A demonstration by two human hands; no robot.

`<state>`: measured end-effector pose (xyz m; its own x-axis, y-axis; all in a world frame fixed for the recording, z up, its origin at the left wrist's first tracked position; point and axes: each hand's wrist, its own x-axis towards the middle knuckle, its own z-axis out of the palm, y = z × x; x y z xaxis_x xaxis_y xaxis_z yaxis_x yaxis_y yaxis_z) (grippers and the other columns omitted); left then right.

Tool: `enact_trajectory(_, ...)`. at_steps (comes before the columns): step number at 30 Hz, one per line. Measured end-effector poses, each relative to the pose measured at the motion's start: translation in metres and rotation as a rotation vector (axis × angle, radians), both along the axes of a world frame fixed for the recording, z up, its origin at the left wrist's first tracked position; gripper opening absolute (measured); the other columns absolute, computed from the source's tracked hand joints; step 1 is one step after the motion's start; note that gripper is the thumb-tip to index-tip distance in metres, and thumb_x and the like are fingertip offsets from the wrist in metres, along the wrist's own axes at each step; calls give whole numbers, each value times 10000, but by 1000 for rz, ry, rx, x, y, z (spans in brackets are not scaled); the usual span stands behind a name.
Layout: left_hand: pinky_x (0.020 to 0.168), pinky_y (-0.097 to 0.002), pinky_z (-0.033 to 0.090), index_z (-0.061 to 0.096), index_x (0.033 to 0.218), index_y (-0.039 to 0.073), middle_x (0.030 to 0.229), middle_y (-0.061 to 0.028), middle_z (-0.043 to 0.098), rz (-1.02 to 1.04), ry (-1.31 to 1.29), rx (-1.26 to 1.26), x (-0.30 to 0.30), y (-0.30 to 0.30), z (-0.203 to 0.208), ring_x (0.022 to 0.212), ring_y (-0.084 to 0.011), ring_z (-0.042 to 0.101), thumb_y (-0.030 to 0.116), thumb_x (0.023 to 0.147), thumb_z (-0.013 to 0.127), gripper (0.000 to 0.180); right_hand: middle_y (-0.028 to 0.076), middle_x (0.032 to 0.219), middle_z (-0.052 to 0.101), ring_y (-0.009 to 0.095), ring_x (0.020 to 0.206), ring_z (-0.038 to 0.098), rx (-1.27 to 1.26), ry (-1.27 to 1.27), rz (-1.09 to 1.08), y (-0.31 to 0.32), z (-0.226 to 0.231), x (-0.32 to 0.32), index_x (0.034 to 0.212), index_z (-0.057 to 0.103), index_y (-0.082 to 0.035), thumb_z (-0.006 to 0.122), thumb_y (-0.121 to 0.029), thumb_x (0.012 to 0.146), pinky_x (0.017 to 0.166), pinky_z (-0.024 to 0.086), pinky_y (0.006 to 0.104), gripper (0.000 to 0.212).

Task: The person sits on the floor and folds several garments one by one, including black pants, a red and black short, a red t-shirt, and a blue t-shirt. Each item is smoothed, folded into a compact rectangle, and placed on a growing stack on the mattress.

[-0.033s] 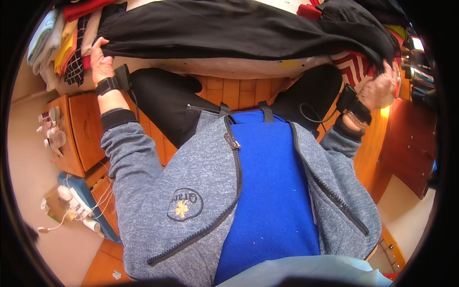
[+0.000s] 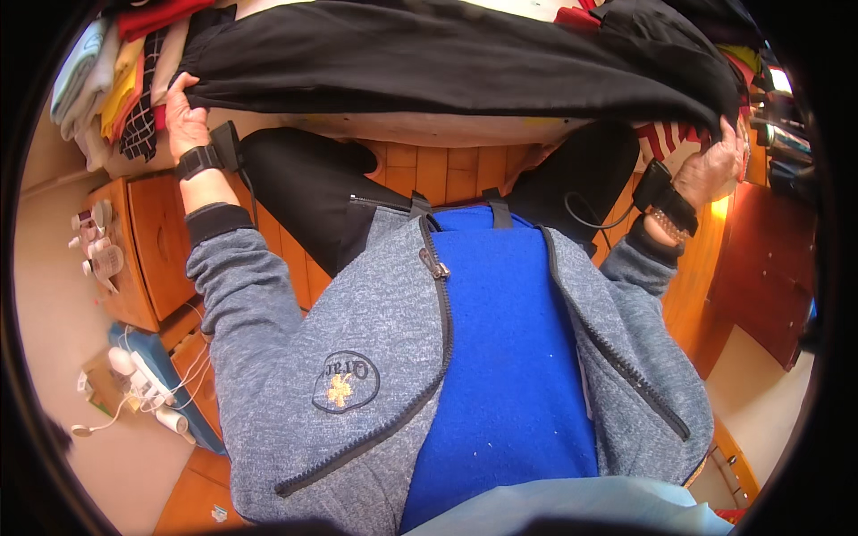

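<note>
A long black garment, which looks like a pair of trousers [image 2: 429, 62], is stretched sideways across the far side. Its left end is pinched between the thumb and fingers of my left hand [image 2: 188, 121]. At the far right, my right hand [image 2: 712, 167] grips the other end, its fingers closed round the near edge. The cloth lies mostly flat between my hands, with a few long creases. Its right part is bunched, and the far edge runs partly out of view.
Folded clothes [image 2: 116, 85] are stacked at the far left. A red-and-white patterned cloth [image 2: 661, 138] shows under the black garment. Left of me stand a wooden cabinet [image 2: 161, 241] with bottles and a white power strip [image 2: 152, 375] with cables. A dark red board [image 2: 769, 268] is at right.
The near edge of the black garment has come slightly lower toward me on the right, covering more of the red-and-white cloth. My left hand has shifted a little toward the left.
</note>
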<state>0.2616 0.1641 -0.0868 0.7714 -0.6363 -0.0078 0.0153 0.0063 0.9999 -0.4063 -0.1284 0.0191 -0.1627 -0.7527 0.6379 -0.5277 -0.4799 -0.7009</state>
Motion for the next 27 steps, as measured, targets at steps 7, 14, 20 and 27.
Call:
enact_trajectory(7,544,-125,223,595,1350,110,992,89,534,-164,-457,370,8,35,-24,577,11,260,-147,799,396,640,140,1132,678,228,997,677,521,-739,172,-11,-1,-7,1198,634,55,671,-23,871,881,575,328,339)
enact_trajectory(14,823,-206,448,555,1325,39,1170,-64,572,-130,-1165,142,24,-6,40,924,-111,540,18,778,460,555,84,1212,675,163,1112,637,446,-461,599,-40,58,85,1250,663,-4,651,-45,927,936,504,255,325)
enact_trajectory(20,897,-292,477,573,1245,63,1128,-95,577,67,-895,157,31,-24,116,1001,-209,574,29,699,462,558,56,1071,661,124,926,622,-67,-20,470,-54,104,90,1174,660,-22,593,-18,938,819,482,228,246)
enact_trajectory(27,978,-318,466,588,1245,58,1196,-97,586,-33,-1049,356,77,32,88,1046,-186,602,22,757,484,500,60,1129,678,116,992,608,508,-289,185,-51,-7,29,1398,543,-14,746,-209,903,771,425,249,569)
